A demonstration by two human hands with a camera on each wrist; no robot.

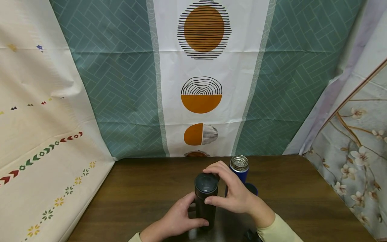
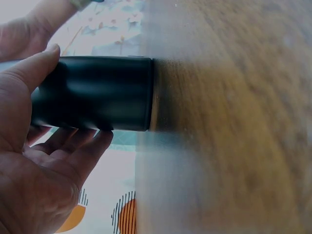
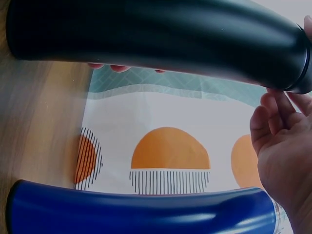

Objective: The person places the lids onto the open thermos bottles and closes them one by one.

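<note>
A black thermos flask [image 1: 206,210] stands upright on the table, its dark, shiny-topped lid [image 1: 206,183] in place. My left hand [image 1: 179,216] holds the body from the left, thumb on the near side and fingers behind; the left wrist view shows the flask's lower body [image 2: 97,92] in that grip. At the top, my right hand [image 1: 232,193] grips around the lid, thumb in front and fingertips on the far side. Behind the right hand is a blue thermos flask [image 1: 240,173] with an uncovered steel mouth. Its smooth blue side [image 3: 146,212] shows in the right wrist view.
A dark round cap with a blue rim [image 1: 252,189] lies beside the blue flask, partly behind my right hand. The brown wooden table [image 1: 145,188] meets a patterned hanging cloth [image 1: 127,84] at the back. More cloths hang left and right.
</note>
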